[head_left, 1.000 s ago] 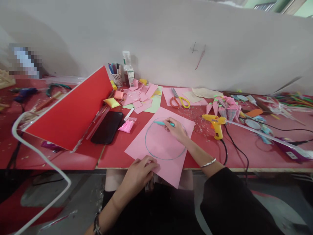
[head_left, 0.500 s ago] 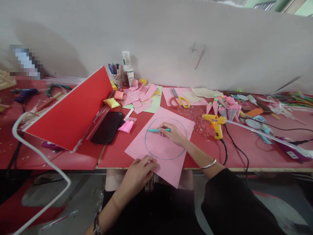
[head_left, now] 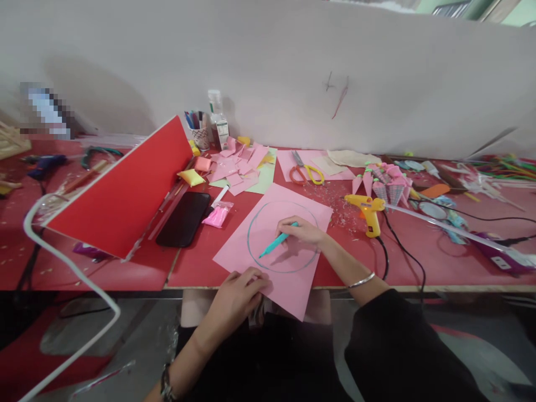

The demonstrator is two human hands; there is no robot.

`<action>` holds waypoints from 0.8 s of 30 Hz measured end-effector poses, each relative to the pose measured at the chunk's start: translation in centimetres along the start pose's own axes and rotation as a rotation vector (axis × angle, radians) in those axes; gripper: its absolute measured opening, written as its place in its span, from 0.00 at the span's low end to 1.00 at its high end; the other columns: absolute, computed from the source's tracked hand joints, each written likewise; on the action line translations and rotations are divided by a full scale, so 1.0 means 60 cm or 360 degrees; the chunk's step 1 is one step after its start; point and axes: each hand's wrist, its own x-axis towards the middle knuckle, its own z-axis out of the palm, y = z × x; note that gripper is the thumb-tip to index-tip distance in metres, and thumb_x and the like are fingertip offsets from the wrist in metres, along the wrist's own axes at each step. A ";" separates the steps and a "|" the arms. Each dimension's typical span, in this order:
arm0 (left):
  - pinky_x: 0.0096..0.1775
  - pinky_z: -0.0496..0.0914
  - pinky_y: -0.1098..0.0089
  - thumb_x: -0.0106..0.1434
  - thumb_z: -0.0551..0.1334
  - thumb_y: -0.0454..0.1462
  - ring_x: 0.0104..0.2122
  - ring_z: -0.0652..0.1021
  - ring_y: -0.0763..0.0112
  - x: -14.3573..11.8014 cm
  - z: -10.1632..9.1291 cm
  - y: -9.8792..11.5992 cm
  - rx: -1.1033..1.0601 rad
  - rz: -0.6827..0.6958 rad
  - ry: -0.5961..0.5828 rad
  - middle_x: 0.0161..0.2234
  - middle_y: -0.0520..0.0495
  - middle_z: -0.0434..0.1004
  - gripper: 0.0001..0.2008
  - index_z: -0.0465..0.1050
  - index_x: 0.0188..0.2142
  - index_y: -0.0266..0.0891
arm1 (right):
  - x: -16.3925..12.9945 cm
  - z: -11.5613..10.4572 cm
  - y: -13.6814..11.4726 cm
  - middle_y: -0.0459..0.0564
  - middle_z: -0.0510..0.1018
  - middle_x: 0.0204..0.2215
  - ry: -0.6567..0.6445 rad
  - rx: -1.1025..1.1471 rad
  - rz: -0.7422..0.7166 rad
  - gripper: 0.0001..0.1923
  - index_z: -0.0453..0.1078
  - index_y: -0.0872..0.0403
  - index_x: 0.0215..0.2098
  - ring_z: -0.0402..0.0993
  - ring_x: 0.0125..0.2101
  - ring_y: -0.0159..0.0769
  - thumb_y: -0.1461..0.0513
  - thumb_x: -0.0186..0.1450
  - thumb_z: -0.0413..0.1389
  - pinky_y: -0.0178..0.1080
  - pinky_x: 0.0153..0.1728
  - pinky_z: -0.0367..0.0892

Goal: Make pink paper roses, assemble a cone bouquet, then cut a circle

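A pink paper sheet [head_left: 251, 223] lies on the red table [head_left: 201, 268], with a blue-green circle [head_left: 249, 248] drawn on it. My right hand [head_left: 304, 231] holds a teal marker [head_left: 274, 244] whose tip points down-left, at the circle's lower left arc. My left hand [head_left: 238, 293] rests with its fingers on the sheet's near edge, which overhangs the table's front.
A black phone [head_left: 184, 218] and a tilted red board [head_left: 121, 195] lie left of the sheet. A yellow glue gun [head_left: 368, 209] with a black cord sits to the right. Behind are scissors [head_left: 305, 170], pink paper scraps [head_left: 240, 164], a pen cup [head_left: 199, 128] and a bottle [head_left: 218, 120].
My right hand has moved the marker from the circle's top round its left side to the lower left. The left hand has stayed on the sheet's edge.
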 end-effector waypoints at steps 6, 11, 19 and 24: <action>0.29 0.64 0.73 0.58 0.50 0.26 0.26 0.73 0.76 -0.009 -0.009 0.000 0.0151 0.0144 0.0144 0.29 0.51 0.72 0.13 0.70 0.35 0.39 | -0.016 -0.026 -0.009 0.42 0.64 0.14 0.0629 0.0347 -0.0301 0.17 0.65 0.53 0.23 0.60 0.17 0.28 0.47 0.51 0.55 0.34 0.21 0.59; 0.28 0.62 0.73 0.60 0.47 0.27 0.23 0.72 0.77 -0.015 -0.023 0.003 0.0382 0.0203 0.0272 0.29 0.51 0.73 0.14 0.70 0.35 0.40 | -0.043 -0.036 -0.035 0.41 0.61 0.16 0.1071 0.0365 -0.0452 0.17 0.63 0.49 0.31 0.59 0.19 0.29 0.46 0.54 0.49 0.36 0.24 0.59; 0.30 0.63 0.72 0.61 0.48 0.29 0.25 0.73 0.76 -0.018 -0.034 -0.003 0.0547 0.0110 0.0576 0.27 0.51 0.73 0.16 0.72 0.26 0.43 | -0.077 -0.026 -0.040 0.41 0.60 0.17 0.1205 0.0308 -0.0521 0.16 0.63 0.49 0.26 0.58 0.19 0.29 0.49 0.46 0.59 0.38 0.25 0.59; 0.31 0.66 0.71 0.60 0.48 0.30 0.26 0.74 0.74 -0.025 -0.035 -0.025 0.0631 -0.0005 0.0510 0.30 0.49 0.74 0.16 0.73 0.27 0.42 | -0.089 -0.028 -0.025 0.38 0.56 0.15 0.1309 0.0376 -0.0576 0.18 0.56 0.52 0.17 0.53 0.17 0.24 0.54 0.46 0.62 0.32 0.21 0.56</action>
